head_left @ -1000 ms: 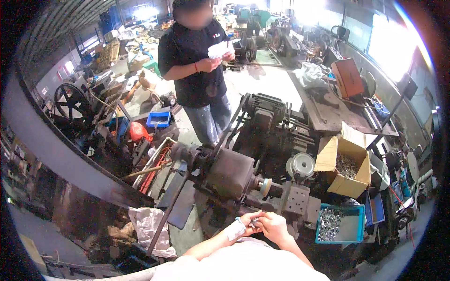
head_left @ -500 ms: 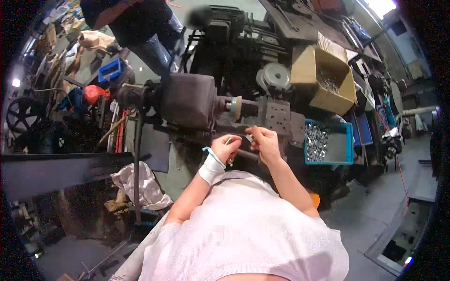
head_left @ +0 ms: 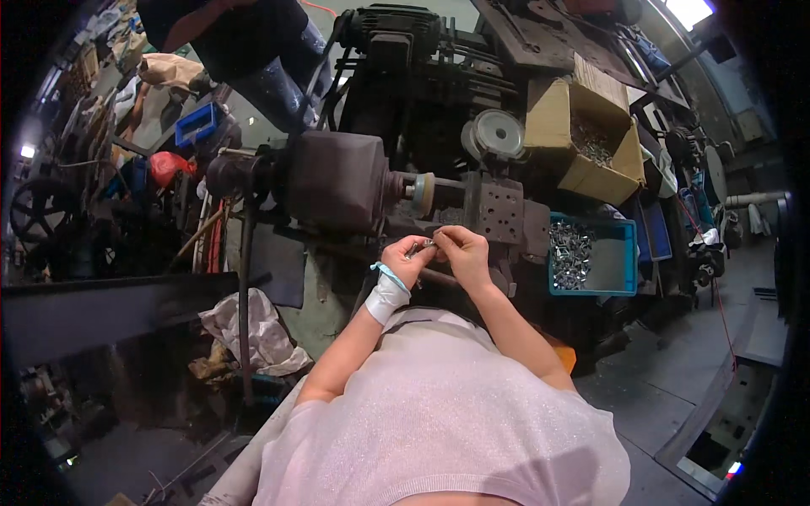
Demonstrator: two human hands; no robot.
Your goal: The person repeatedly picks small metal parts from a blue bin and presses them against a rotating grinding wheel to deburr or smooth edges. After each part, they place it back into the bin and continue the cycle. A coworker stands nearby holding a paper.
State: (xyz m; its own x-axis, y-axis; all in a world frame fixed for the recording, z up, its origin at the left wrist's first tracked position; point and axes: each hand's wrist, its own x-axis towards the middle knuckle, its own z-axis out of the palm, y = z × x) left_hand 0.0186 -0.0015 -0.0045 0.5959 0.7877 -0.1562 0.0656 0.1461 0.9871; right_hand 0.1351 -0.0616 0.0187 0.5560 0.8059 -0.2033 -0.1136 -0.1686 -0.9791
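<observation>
My left hand point(head_left: 407, 260), with a white wrap and a pale blue band at its wrist, is closed on small metal parts point(head_left: 413, 250) that show between its fingers. My right hand point(head_left: 463, 251) meets it, thumb and forefinger pinched at the same spot. Whatever the right fingers pinch is too small to make out. Both hands are in front of a dark lathe-like machine point(head_left: 337, 181), just below its spindle with a tan and greenish ring point(head_left: 424, 194). A drilled metal block point(head_left: 501, 211) stands right beyond the right hand.
To the right, a teal bin point(head_left: 594, 292) holds many shiny metal pieces point(head_left: 570, 255). Behind it stands an open cardboard box point(head_left: 601, 179) with small parts. A round metal disc point(head_left: 498, 133) sits on the machine's far side. Another person's legs point(head_left: 274, 80) are at the far left.
My hands have come together: the right moved left and the left slightly inward, so their fingertips now meet. The small piece in the right fingers is no longer plainly visible.
</observation>
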